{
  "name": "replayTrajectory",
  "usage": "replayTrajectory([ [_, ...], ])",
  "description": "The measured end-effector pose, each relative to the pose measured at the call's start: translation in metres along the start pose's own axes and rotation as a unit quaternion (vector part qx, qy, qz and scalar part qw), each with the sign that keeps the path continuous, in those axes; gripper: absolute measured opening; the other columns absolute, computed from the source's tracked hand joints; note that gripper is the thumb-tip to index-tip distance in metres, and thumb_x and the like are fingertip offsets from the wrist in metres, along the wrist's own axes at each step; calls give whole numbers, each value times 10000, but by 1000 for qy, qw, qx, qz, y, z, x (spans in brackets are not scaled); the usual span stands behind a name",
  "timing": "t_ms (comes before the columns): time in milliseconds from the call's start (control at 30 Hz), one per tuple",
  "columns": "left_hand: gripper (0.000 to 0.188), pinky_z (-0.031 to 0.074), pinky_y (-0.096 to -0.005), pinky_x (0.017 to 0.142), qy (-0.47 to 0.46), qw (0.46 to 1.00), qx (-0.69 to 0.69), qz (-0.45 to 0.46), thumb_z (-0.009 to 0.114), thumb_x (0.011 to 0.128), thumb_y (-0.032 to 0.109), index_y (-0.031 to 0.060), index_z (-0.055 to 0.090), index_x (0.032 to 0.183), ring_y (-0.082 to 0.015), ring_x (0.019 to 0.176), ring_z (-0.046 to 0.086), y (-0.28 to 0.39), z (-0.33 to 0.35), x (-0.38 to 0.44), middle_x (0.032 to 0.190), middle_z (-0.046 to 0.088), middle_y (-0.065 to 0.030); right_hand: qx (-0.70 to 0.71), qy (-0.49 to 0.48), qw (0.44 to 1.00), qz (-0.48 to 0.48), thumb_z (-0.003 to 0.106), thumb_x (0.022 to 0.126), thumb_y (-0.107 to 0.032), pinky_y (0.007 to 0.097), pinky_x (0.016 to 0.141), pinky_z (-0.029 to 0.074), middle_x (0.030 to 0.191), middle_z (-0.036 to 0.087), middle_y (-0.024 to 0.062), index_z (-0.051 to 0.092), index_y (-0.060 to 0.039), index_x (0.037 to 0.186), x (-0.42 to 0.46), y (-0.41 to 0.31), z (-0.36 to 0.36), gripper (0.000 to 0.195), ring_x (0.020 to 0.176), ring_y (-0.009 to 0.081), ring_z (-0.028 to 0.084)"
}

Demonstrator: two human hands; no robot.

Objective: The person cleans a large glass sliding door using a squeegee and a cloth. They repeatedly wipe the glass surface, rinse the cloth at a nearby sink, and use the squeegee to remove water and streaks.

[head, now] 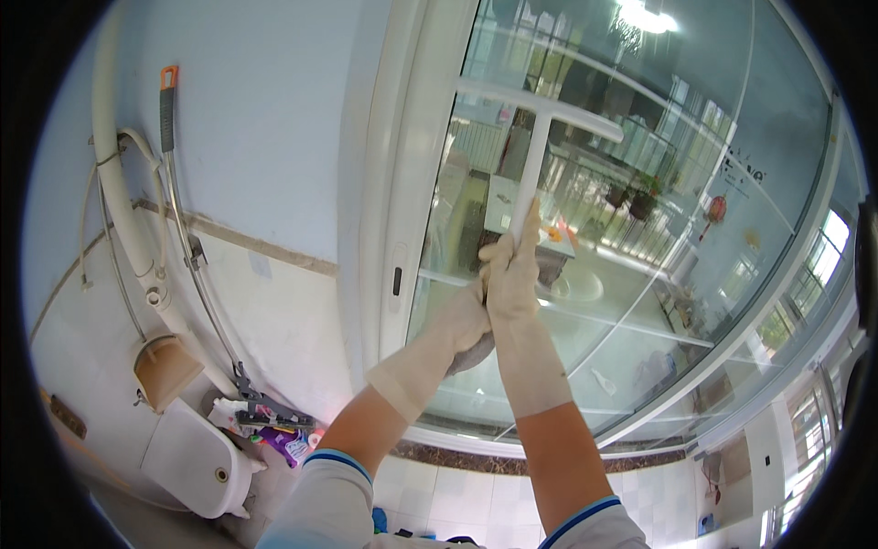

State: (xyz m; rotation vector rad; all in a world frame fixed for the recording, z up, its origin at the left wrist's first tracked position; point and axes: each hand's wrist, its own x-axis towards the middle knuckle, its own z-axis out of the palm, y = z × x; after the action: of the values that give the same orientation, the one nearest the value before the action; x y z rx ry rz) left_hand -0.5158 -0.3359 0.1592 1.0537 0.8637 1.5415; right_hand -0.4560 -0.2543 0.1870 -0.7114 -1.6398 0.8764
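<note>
Both hands wear long pale rubber gloves and reach up before a sliding glass door (597, 322) with a white frame. My right hand (514, 274) grips the handle of a white window squeegee (531, 171), one finger laid along the handle. The squeegee's wide head spans the upper glass, its left end by the door frame. My left hand (470, 316) is just below and left, its fingers close to the right wrist. A grey cloth (473, 355) hangs under it, seemingly held in its palm, which is partly hidden.
A long mop (168, 117) with an orange-tipped handle leans on the left wall by a white pipe (130, 206). A brown dustpan (164, 370) hangs above a white tub (199, 460). Purple packaging (285, 442) lies beside it. A dark sill (466, 458) runs below the door.
</note>
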Motion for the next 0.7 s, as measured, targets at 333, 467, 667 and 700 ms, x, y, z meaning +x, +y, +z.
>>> replayTrajectory([
  [333,385,504,-367,1059,35,964,-154,-215,500,1081,96,77,513,1465,-191,1261,584,-215,-64,-54,1416,571,-71,-41,-19,995,88,376,888,105,272,850,479,959,639,73,69,-163,1684,-164,180,5,895,852,160,588],
  [467,386,522,-348,1024,52,941,-171,-286,527,1076,96,75,535,1462,-185,1226,603,-310,-99,-83,1383,594,-60,25,-14,991,128,392,903,76,261,882,474,974,654,54,39,-123,1678,-225,256,20,875,816,135,571],
  [667,345,575,-328,907,95,903,-240,-343,554,1068,95,61,585,1410,-170,1128,644,-470,-153,-124,1313,632,-60,-18,-34,987,155,463,993,-11,274,695,546,945,673,91,107,-80,1656,-320,392,32,755,790,149,650],
  [700,340,581,-331,910,102,877,-315,-348,553,1070,105,52,584,1405,-175,1123,650,-501,-161,-136,1312,634,-62,-10,-39,984,176,466,992,-11,279,686,551,943,674,95,125,-76,1653,-340,414,33,746,780,150,652],
])
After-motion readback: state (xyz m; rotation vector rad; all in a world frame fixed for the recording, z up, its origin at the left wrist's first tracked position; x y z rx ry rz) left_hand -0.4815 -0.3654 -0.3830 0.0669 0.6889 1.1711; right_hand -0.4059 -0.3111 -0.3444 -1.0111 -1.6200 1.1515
